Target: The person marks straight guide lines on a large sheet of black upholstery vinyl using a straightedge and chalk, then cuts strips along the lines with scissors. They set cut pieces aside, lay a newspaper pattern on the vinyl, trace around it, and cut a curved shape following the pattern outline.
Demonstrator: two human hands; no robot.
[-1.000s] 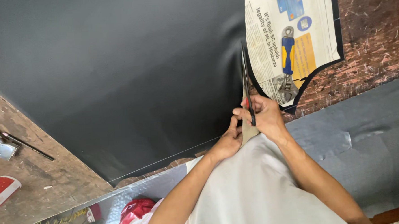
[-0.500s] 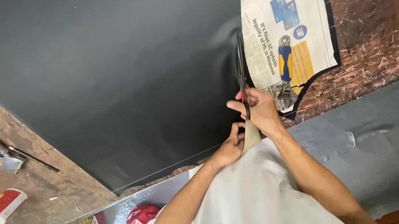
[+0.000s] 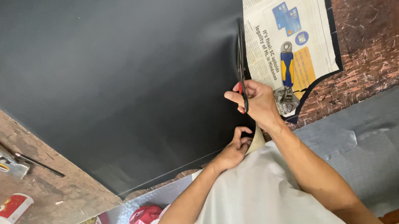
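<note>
On the wooden table (image 3: 42, 199) lies a big black sheet (image 3: 117, 84). From the head camera, the right hand (image 3: 255, 103) is closed around red-handled scissors (image 3: 241, 65), whose blades sit on the sheet's right side. The left hand (image 3: 235, 150) pinches the sheet's near edge with curled fingers. Just beside the scissors, a blue and yellow wrench (image 3: 287, 77) rests on a newspaper (image 3: 290, 41). A red and white cup (image 3: 11, 212) lies far left.

Soft, even daylight fills the room; the black sheet (image 3: 117, 75) shows a faint sheen near its cut edge. Focus is crisp, shadows are weak, and lines bend slightly at the edges.
</note>
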